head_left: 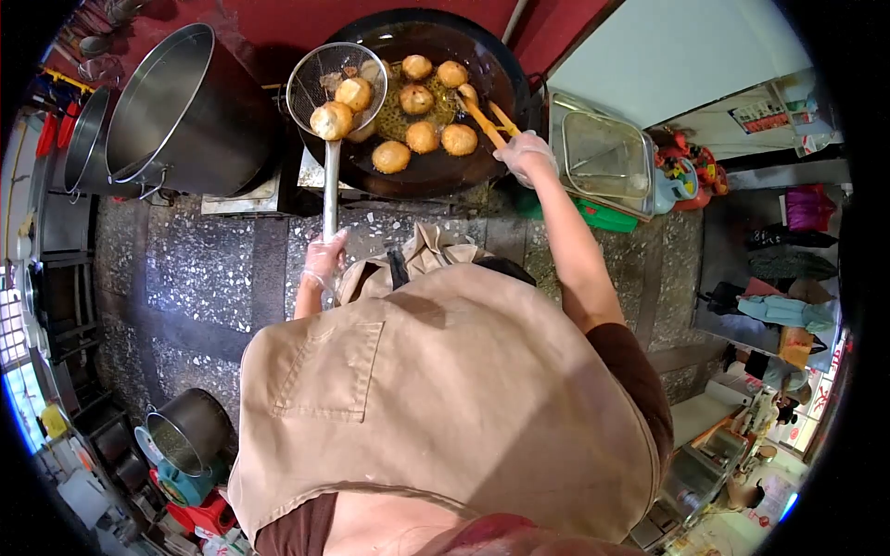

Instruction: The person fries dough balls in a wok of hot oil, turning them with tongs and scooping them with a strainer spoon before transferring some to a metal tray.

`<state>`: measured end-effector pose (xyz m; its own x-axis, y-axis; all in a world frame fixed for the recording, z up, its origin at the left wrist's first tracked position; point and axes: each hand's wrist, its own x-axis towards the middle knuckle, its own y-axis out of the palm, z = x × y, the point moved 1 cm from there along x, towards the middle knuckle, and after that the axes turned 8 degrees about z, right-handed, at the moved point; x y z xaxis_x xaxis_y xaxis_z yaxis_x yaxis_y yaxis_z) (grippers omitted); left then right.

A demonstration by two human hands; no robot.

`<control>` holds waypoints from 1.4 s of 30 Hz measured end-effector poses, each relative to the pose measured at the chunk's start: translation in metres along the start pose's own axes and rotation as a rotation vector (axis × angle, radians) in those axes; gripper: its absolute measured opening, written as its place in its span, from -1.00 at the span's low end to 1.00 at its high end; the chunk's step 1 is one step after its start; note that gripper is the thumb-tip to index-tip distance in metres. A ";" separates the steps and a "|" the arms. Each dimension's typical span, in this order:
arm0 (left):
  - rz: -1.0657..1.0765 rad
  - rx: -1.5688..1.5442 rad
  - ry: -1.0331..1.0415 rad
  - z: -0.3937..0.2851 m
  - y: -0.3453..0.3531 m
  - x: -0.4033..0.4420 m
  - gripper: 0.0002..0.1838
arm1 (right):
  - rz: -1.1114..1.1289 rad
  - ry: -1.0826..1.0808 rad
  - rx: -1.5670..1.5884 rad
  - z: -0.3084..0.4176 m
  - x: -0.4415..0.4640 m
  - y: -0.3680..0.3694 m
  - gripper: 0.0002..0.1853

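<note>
My left hand [324, 258], in a clear plastic glove, is closed around the handle of a wire-mesh skimmer [331, 185]. Two golden fried balls [331, 120] rest in its mesh bowl, over the left side of a large black wok [501, 56]. Several more browned balls [422, 137] float in the bubbling oil. My right hand [528, 157], also gloved, grips a pair of long wooden chopsticks [486, 123]. Their tips touch or lie beside a ball [468, 94] near the wok's right side; I cannot tell whether they pinch it.
Tall dark metal pots [199, 120] stand left of the wok. A wire-mesh tray [607, 153] sits to its right, above a green container [603, 215]. Behind on the left, another pot [190, 431] stands on the speckled floor [195, 269]. Bags and cloths [788, 310] lie at far right.
</note>
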<state>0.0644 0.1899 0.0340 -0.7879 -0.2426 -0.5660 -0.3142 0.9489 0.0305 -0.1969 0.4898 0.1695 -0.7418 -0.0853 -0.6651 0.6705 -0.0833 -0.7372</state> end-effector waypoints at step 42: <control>0.244 0.116 -0.081 -0.064 -0.018 -0.015 -0.81 | -0.343 -0.310 0.582 0.014 -0.060 0.117 0.15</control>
<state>0.0480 0.1639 0.0948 -0.7863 0.0082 -0.6178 -0.0539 0.9952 0.0817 -0.0738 0.4710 0.1242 -0.9318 -0.2294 -0.2812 0.3612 -0.6610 -0.6577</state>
